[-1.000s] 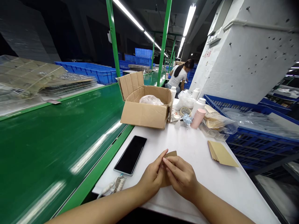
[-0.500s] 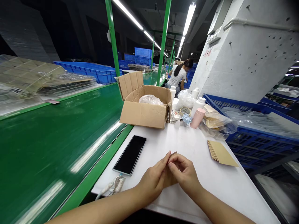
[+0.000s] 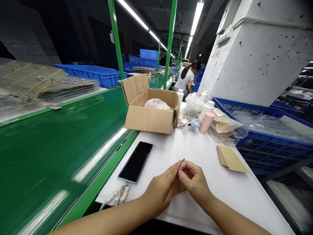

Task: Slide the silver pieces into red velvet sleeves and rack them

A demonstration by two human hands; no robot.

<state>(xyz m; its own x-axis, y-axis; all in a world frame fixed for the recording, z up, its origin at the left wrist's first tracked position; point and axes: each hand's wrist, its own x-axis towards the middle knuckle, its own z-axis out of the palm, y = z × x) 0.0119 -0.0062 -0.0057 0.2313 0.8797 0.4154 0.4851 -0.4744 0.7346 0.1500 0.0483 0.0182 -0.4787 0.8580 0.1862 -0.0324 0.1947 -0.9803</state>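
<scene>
On the table (image 3: 207, 156), our left hand (image 3: 161, 189) and right hand (image 3: 195, 182) together pinch a card (image 3: 178, 187). We judge it light, stiffish (though creasable), best held by its edges.

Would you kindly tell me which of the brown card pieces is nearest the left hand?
The brown piece held between left hand and right hand; the others form an untouched stack near the right edge of the white table.

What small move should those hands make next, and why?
Perhaps slide the right hand slightly down the brown card: its fingertips meet the left hand near the card's far end, while the nearer part shows between the hands.
</scene>
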